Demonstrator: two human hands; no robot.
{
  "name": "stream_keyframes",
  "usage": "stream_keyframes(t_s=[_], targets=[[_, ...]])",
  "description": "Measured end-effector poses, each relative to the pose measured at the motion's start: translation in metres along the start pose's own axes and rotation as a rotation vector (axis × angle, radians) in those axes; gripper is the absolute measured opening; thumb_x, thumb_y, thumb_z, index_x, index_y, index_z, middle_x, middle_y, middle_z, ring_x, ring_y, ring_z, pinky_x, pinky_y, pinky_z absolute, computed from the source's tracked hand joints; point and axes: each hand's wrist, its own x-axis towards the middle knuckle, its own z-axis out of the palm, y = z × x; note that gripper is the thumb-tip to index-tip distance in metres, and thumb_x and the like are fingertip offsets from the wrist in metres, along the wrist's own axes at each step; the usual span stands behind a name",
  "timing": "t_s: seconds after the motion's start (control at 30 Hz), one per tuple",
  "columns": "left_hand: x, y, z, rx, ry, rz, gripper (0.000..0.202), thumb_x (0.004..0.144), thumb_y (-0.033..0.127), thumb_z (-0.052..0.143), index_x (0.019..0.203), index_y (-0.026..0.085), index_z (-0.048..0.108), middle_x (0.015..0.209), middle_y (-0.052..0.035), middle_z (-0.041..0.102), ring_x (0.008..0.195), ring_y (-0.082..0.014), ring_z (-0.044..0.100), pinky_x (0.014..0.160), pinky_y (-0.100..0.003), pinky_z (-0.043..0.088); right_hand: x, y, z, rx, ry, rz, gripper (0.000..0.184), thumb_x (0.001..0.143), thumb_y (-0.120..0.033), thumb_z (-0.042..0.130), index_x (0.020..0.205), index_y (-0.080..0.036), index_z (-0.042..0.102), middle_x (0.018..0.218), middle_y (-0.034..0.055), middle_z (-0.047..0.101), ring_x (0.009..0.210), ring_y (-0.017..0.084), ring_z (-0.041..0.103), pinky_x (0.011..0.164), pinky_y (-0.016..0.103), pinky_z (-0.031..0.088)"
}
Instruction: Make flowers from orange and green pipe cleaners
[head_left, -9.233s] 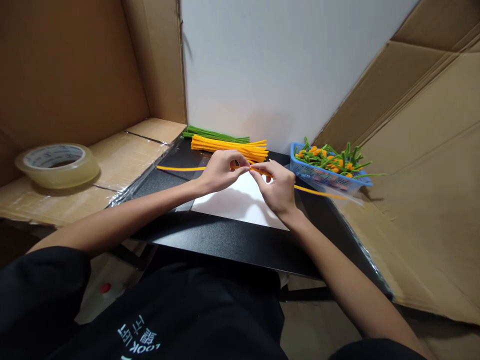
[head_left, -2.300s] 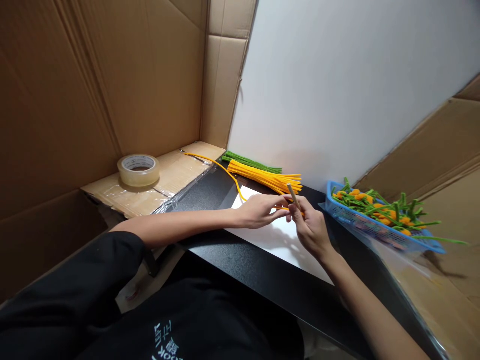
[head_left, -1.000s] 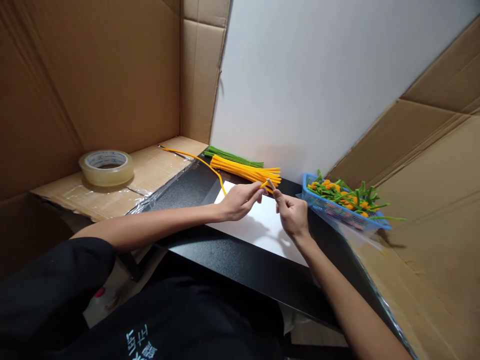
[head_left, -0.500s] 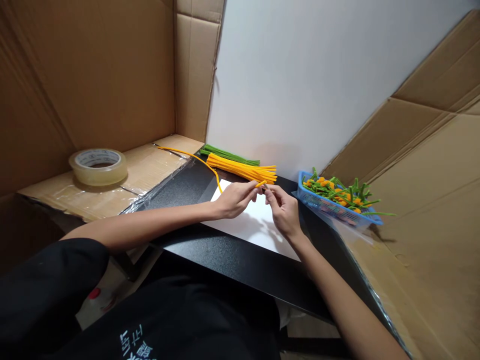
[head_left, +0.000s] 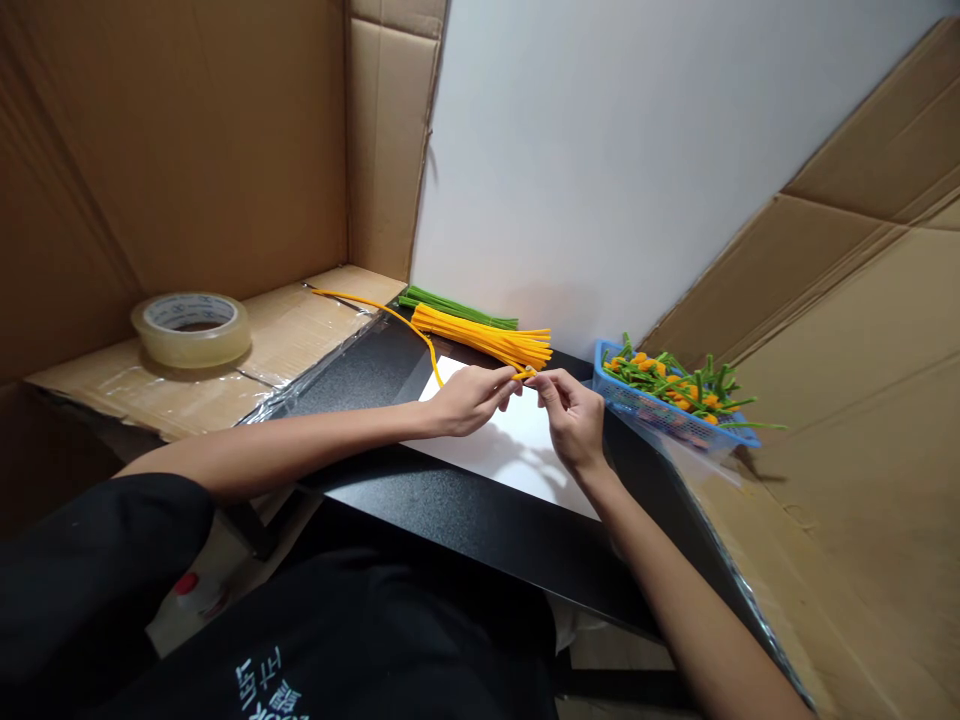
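Note:
A long orange pipe cleaner (head_left: 420, 335) runs from the cardboard on the left down to my left hand (head_left: 469, 400), whose fingers are closed on it. Its short end shows between my two hands, just above the white paper (head_left: 495, 453). My right hand (head_left: 574, 415) pinches that end between thumb and index finger. The fingertips nearly meet, and the exact shape of the end is too small to make out. Just behind the hands lies a bundle of orange pipe cleaners (head_left: 480, 335), with green pipe cleaners (head_left: 461, 307) behind it.
A blue basket (head_left: 652, 412) at the right holds several green and orange pipe-cleaner pieces (head_left: 682, 385). On the left cardboard ledge sits a roll of clear tape (head_left: 193, 330). Cardboard walls (head_left: 240, 140) and a white panel (head_left: 600, 170) enclose the black table (head_left: 450, 520).
My right hand has shifted slightly right, its fingertips now around the pipe cleaner's end, which lies lower and flatter than before. My left hand has hardly moved. The view has shifted a little.

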Motion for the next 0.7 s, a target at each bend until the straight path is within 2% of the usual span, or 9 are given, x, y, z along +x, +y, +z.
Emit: stream_keyframes(t_s=[0.37, 0.7], targets=[[-0.0001, -0.0005, 0.0003, 0.012, -0.039, -0.009, 0.040, 0.106, 0.041, 0.034, 0.098, 0.017, 0.064, 0.075, -0.0002, 0.071, 0.062, -0.0123, 0.059, 0.064, -0.024, 0.037, 0.0003, -0.0008, -0.0012, 0.023, -0.011, 0.015, 0.042, 0.091, -0.055, 0.063, 0.072, -0.018, 0.070, 0.055, -0.0037, 0.047, 0.050, 0.010, 0.041, 0.052, 0.025, 0.033], [-0.0002, 0.0027, -0.0007, 0.035, -0.078, 0.011, 0.044, 0.106, 0.044, 0.031, 0.093, 0.017, 0.064, 0.076, -0.0020, 0.071, 0.066, -0.0141, 0.061, 0.068, -0.026, 0.041, 0.0009, -0.0015, -0.0021, -0.010, -0.023, 0.033, 0.050, 0.093, -0.058, 0.057, 0.061, -0.019, 0.058, 0.055, -0.0022, 0.049, 0.051, 0.011, 0.041, 0.052, 0.026, 0.029]])
